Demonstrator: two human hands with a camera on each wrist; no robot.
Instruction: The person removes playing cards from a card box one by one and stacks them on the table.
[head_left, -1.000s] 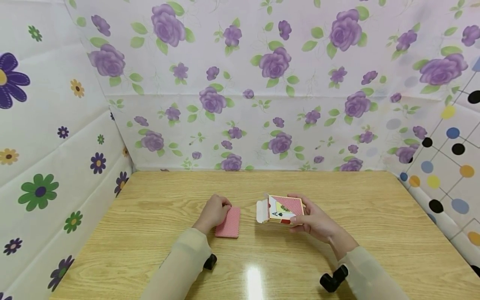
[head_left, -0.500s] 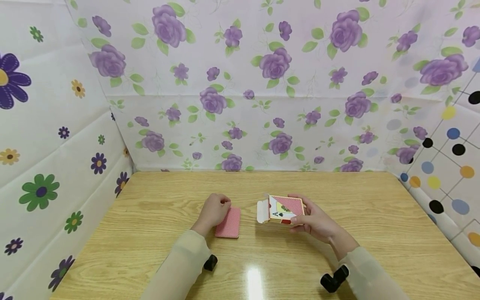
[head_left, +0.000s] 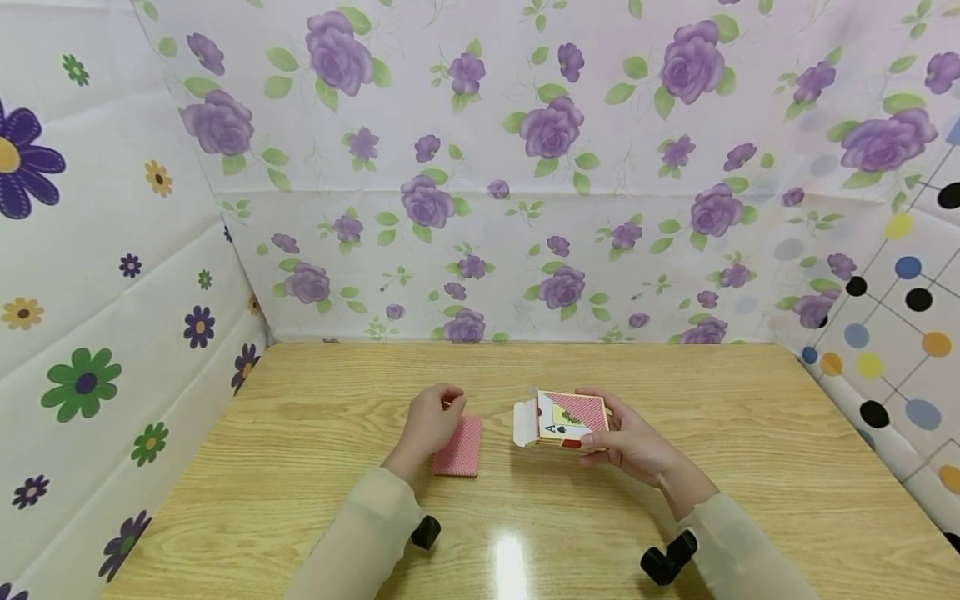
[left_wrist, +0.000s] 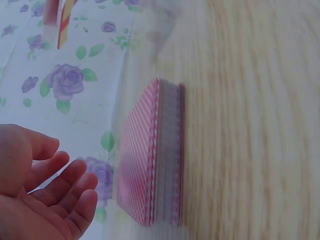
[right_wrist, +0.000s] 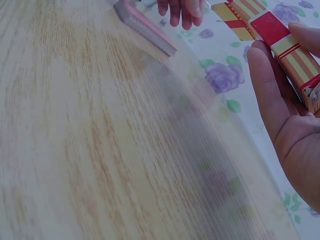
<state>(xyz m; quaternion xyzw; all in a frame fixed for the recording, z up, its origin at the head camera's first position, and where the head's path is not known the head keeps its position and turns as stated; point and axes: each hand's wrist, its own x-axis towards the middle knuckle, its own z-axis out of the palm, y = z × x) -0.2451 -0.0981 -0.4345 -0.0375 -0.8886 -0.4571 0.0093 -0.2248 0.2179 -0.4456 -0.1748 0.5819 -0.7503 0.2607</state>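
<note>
Bench (head_left: 315,442) (wood-grain top) backs onto purple-rose cloth (head_left: 551,129) along its far edge; flower-print cloth (head_left: 82,383) rises past the L edge, dotted cloth (head_left: 900,333) past the R edge. Bright glare spot (head_left: 509,562) on the wood toward the near edge.

Red/wht patterned deck of cards (head_left: 459,452) lies flat, back up, approx mid-bench, a bit nearer the L edge than the R. L hand (head_left: 432,423) is in the way from above: in head view it covers the deck's far-L corner & part of its L side. Per L wrist view it's apart from the deck, fingers loosely bent, thumb away from them, holding nothing.

Playing-card box (head_left: 573,418), ace-of-spades print, is on the deck's R side, w/ bare wood showing b/w. R hand (head_left: 628,443) grips it at its R end, thumb on the printed face, & holds it off the bench. Wht end flap (head_left: 524,423) sticks out twd the deck. Can't see inside box.

Pale sleeves (head_left: 738,542) on both arms; blk camera mounts (head_left: 667,558) at both wrists, nr the bench's near side.
</note>
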